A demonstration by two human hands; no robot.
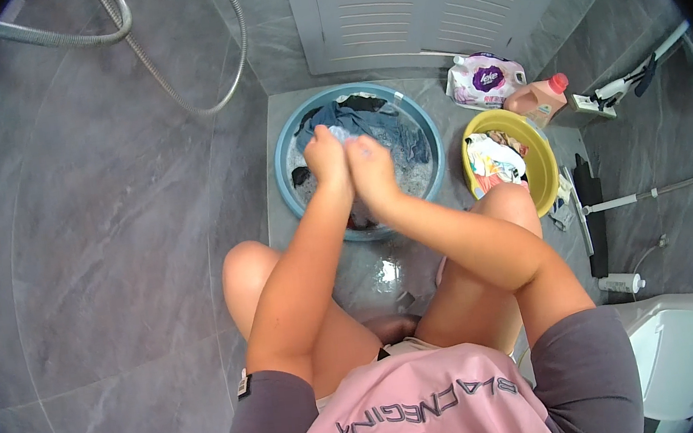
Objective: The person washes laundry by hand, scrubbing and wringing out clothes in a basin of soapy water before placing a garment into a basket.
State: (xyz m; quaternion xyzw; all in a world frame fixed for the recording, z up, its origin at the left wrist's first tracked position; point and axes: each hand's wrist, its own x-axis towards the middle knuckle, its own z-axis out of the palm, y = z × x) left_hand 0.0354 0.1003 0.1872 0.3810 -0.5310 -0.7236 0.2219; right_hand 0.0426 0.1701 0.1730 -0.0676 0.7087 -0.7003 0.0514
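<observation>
My left hand (327,161) and my right hand (370,165) are side by side above a round blue basin (437,159). Both are closed into fists, nearly touching at the wrists. Between their knuckles shows a small pale bluish piece of wet cloth (340,133); the fingers cover most of it. Soapy water with suds (415,176) fills the basin. A dark blue garment (370,120) lies soaking at the far side, and a black bit of cloth (300,175) shows at the left. Dark fabric near the front is partly hidden beneath my wrists.
A yellow basin (541,164) of clothes (495,157) stands right of the blue one. Behind it are a white detergent pouch (485,81) and a pink bottle with a red cap (540,99). A floor squeegee (592,214) and a toilet (679,358) are at the right. A shower hose (236,75) hangs at upper left.
</observation>
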